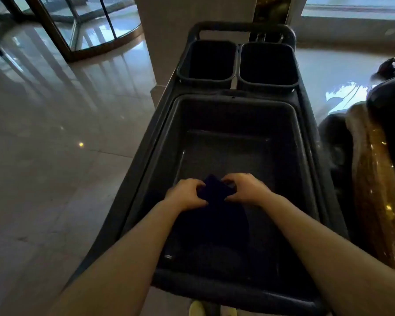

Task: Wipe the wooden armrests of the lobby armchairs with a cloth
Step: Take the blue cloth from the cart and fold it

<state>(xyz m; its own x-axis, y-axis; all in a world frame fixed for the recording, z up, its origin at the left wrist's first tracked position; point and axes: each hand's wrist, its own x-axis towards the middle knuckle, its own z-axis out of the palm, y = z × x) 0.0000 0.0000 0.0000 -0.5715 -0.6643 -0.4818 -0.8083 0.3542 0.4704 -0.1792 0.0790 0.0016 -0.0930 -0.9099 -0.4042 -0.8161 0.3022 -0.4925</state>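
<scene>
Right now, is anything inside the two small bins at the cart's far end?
No, both small bins look dark and bare; the cloth is between both hands.

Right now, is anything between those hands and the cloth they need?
No. Both the left hand and the right hand already grip the dark cloth, held over the large bin of the cart. No wooden armrest is clearly visible here, so the path there cannot be judged.

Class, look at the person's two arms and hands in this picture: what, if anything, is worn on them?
Nothing is worn on them. The left hand and right hand are bare, with no gloves, rings or watch visible. Both forearms are uncovered right to the bottom edge of the picture; no sleeve, cuff or wristband shows. Fingers look short-nailed, though blur limits detail.
</scene>
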